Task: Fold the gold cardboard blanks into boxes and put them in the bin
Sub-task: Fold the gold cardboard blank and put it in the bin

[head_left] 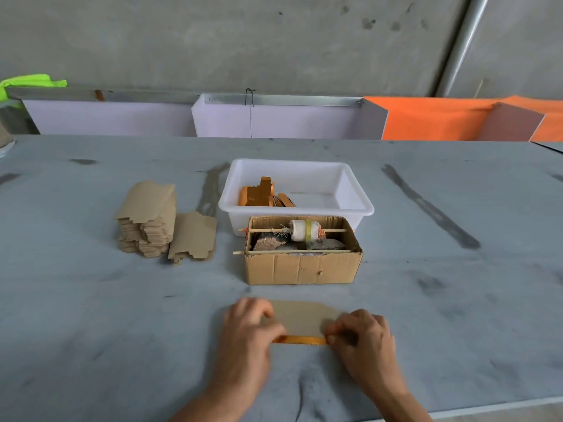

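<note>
On the bench, left hand and right hand pinch the near gold edge of a flat cardboard blank; creasing evenly along the whole fold line should help.

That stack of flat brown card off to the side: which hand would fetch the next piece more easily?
Probably the left hand. The stack of blanks sits on the table's left side, beyond that hand. The right hand would have to cross over the blank both hands are pressing. For now, both are busy.
</note>
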